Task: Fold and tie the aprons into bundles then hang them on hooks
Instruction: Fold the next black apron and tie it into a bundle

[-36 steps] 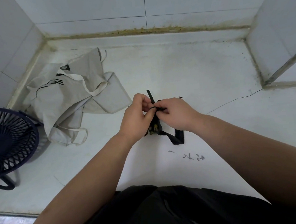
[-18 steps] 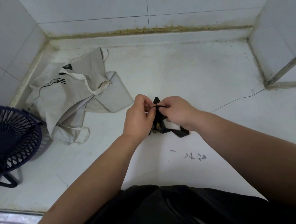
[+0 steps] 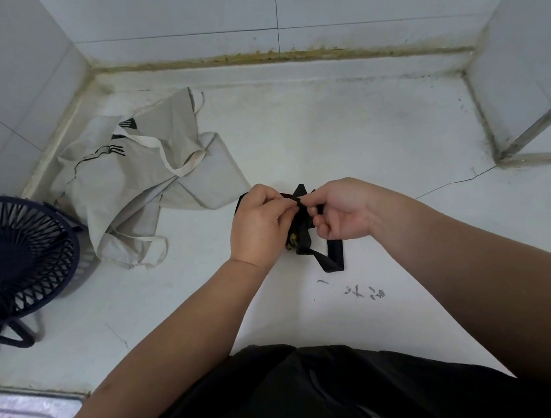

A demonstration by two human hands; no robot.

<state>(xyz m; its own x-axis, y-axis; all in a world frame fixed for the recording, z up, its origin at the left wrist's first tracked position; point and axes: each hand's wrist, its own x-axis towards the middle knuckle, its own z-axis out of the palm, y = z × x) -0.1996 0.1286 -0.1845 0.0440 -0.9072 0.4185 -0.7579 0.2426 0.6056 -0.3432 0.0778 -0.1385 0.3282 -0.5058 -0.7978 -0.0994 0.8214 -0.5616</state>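
So, black apron bundle sits on the white surface, right between the two hands and partly hidden by them. Left hand and right hand both pinch the black strap with curled fingers at the top of the bundle, fingertips almost touching. One strap loop trails out toward the person, lying flat. Beige apron lies crumpled and unfolded, well off to the left. Dark fan stands at the left edge, beside it.
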